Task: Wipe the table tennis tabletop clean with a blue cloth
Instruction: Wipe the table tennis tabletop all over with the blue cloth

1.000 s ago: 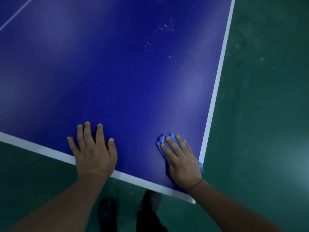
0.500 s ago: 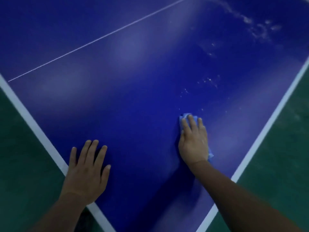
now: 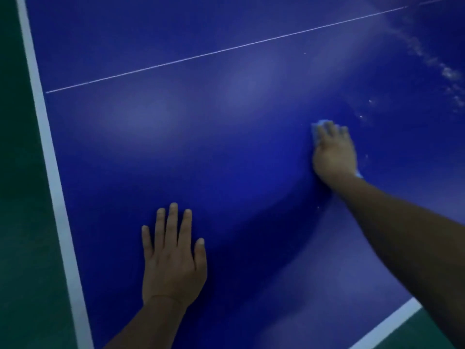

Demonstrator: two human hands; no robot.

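Now your right hand [image 3: 334, 153], fingers [image 3: 328, 129] flat on the crumpled light-blue cloth [image 3: 317, 127], has pushed it farther up the dark-blue table [image 3: 201, 152] to the white speckled residue [image 3: 450, 74], still unwiped; left hand [image 3: 173, 258] stays braced, fingers spread.

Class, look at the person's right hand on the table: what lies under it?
Under the right hand lies the blue cloth, pressed flat on the tabletop. Only its edges show past the fingertips and wrist; the rest is covered.

deep blue tabletop [image 3: 201, 152] with white lines, pale blue cloth [image 3: 317, 127], green floor [image 3: 22, 222].
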